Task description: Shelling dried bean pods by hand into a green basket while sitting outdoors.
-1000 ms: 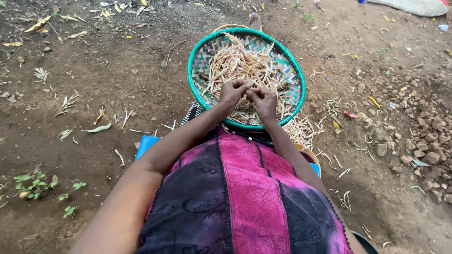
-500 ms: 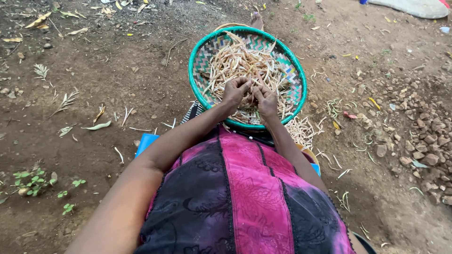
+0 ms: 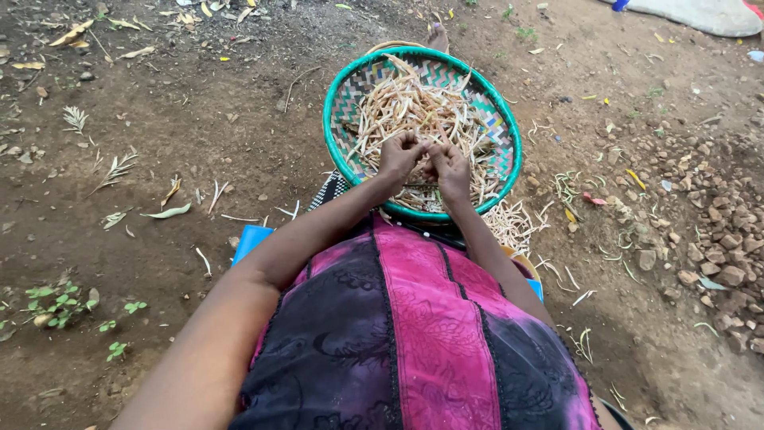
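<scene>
Soft, even daylight, faint shadows, sharp focus, slight wide-angle bending at edges.

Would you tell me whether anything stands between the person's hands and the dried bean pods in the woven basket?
Nothing visible does. The left hand and right hand are together over the basket, right at the heap of pale bean pods, fingers closed on a pod between them.

left hand & right hand pinching pods, woven basket
</scene>
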